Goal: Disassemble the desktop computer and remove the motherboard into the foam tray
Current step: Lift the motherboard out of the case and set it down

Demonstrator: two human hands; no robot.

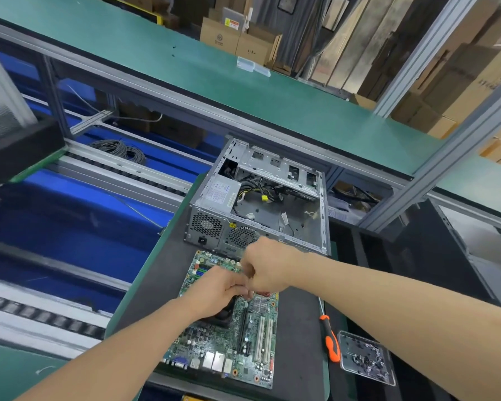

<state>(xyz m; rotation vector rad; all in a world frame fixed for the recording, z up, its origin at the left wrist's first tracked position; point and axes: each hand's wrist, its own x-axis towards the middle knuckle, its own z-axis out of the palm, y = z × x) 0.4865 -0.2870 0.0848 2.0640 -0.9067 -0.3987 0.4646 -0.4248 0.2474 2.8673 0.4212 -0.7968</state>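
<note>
The right hand (268, 269) is curling tight with its fingertips down, and the left hand (219, 287) is bringing its fingers against it; I cannot tell what either is pinching. Beneath them the motherboard (243, 340) is lying flat on the black mat (298, 328). Just beyond is the opened case (261, 204), and rightward an orange-handled screwdriver (331, 342).

Left forearm (128, 351): bare, enters from lower left, angled up and to the right.
Left hand (223, 287): palm down, back toward the camera, fingers bent downward at the tips; grip hidden.
Right forearm (388, 302): bare, enters from lower right, reaches leftward.
Right hand (265, 267): knuckles up, fingers curled in a loose fist, fingertips meeting those of the left hand; contents not visible.
</note>
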